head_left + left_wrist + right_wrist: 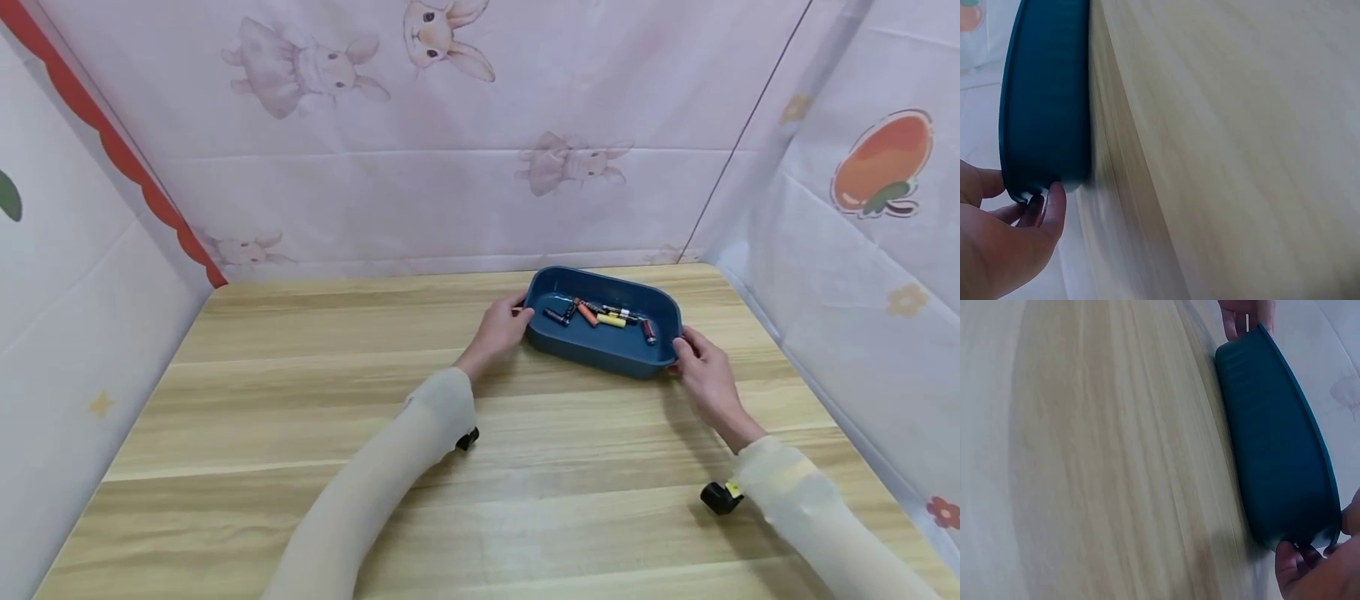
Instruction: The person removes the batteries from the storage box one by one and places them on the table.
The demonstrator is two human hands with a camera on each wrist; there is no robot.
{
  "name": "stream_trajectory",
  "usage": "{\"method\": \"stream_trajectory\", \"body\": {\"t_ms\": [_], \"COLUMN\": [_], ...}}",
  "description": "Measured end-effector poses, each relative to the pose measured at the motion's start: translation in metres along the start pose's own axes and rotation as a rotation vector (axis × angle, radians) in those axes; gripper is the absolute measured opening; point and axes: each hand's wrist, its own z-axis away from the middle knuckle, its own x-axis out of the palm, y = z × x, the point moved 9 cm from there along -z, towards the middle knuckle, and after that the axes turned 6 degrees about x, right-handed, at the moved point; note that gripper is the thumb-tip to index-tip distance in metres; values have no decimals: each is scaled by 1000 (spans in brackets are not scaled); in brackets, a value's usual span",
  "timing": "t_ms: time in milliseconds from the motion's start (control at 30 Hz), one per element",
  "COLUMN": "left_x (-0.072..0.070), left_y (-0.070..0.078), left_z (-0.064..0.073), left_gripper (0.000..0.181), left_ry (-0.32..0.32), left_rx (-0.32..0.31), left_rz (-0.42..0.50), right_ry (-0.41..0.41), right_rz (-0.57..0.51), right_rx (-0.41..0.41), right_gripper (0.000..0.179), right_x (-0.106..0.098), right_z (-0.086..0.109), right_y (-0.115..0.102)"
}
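Pale wood forms the tabletop [285,400], with a blue tray [592,354] at its far right, near the patterned cloth [420,208] behind. Fingers of the left hand [501,327] grasp the tray's left end, and those of the right hand [708,371] grasp its right end. Inside lie loose batteries, among them an orange one [587,313], a yellow one [611,320] and, farther right, a red one [648,332].

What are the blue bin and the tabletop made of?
The blue bin looks like slightly glossy plastic: it is evenly colored and its inside catches soft highlights. The tabletop shows pale, streaked grain with a faint sheen, so wood or wood-look laminate; I can't tell which.
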Motion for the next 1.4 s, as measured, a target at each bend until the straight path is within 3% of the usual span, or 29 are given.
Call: {"method": "stream_trajectory", "body": {"t_ms": [233, 633, 900, 1167, 1400], "left_x": [-16, -49, -71, -88, -99], "left_y": [-3, -13, -19, -22, -21], "left_z": [14, 38, 62, 88, 108], "left_gripper": [47, 51, 54, 55, 53], "left_ry": [-8, 23, 34, 52, 87], "left_rx": [-2, -25, -47, -64, -41], "left_rz": [-10, -8, -38, 4, -31], "right_ry": [-24, -58, -115, -147, -170], "right_rz": [43, 87, 101, 79, 65], "right_rx": [13, -53, -53, -81, -82], "right_gripper": [50, 48, 50, 48, 48], "right_x": [15, 42, 63, 81, 92], "right_z": [7, 15, 20, 28, 37], "right_y": [-7, -24, -29, -38, -43]}}
